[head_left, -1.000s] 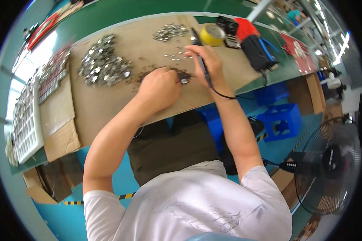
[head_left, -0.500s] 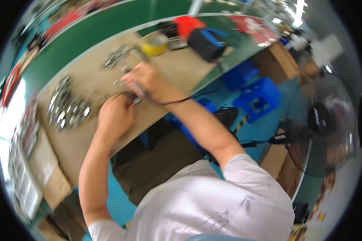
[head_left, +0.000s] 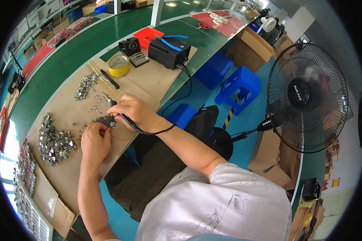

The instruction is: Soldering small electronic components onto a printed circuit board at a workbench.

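In my right hand (head_left: 130,110) is a soldering iron (head_left: 126,119), held like a pen, its cable running back over my wrist and its bare tip pointing to the far left. My left hand (head_left: 95,145) is closed in a pinch over the board, just nearer and left of the iron. At its fingertips shows a small shiny metal part (head_left: 112,124); what exactly the fingers grip is hidden. A thin red wire (head_left: 123,139) curves out beside them. Loose small metal parts (head_left: 94,109) lie beyond the iron's tip.
Metal parts lie in a large heap (head_left: 54,140) at left and a smaller heap (head_left: 85,86) farther back. Behind stand a yellow tape roll (head_left: 118,66), a black soldering station (head_left: 169,53), blue-handled pliers (head_left: 173,37) and a red tray (head_left: 148,35). A fan (head_left: 305,94) stands at right.
The whole view has shifted and become sharp. The soldering iron is still in my right hand, and my hands remain close together over the board.
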`<state>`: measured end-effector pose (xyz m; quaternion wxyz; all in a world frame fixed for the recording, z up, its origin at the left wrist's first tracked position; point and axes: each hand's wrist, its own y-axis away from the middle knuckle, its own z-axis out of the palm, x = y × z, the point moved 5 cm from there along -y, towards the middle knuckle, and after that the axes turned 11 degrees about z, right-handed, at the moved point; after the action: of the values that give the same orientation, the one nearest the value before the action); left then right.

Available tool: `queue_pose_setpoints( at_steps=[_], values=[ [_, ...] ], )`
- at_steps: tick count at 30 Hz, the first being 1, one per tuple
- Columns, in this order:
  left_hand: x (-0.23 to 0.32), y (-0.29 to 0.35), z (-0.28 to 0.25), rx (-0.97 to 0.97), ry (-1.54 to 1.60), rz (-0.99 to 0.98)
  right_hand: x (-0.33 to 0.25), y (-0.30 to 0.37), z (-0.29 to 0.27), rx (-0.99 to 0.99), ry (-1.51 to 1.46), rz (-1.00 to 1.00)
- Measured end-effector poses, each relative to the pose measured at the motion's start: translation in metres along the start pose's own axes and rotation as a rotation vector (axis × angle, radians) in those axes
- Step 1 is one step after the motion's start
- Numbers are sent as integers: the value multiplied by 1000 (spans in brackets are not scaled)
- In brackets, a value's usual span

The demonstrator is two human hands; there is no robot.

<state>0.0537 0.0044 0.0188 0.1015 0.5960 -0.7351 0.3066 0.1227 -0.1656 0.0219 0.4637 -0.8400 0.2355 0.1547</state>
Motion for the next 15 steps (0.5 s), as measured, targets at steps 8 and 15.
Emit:
queue_pose_setpoints(
  at_steps=[8, 15],
  values=[
    [-12, 3, 0, -13, -75, 5, 5, -1, 13, -25, -62, 27],
    [-5, 1, 3, 3, -53, 25, 3, -5, 7, -71, -23, 13]
  ],
)
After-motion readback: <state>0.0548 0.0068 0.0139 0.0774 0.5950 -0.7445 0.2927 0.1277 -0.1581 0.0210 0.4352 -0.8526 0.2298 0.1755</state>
